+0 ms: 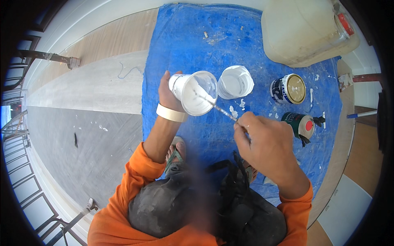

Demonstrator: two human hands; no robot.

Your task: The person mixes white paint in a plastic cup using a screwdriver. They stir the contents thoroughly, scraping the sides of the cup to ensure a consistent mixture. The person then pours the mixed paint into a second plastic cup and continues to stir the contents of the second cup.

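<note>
My left hand [169, 92] is wrapped round a clear plastic cup [202, 107], tilted with its mouth toward me. White paint-like liquid [193, 93] coats the inside. In my right hand [266, 139] is a thin, white-smeared stick [225, 112], pinched between thumb and fingers. Its far end dips into the cup. Just right of the cup, a second clear plastic cup [236, 82] stands on the blue sheet, apart from my hands; what it holds I cannot make out.
The blue plastic sheet [184, 41] covers the floor. Right of the cups stand a small paint can [296, 88] and a dark green can [303, 126] with a red cap. A large yellowish jerrycan [303, 37] is at the far right. My sandalled foot [175, 151] rests near the sheet's left edge.
</note>
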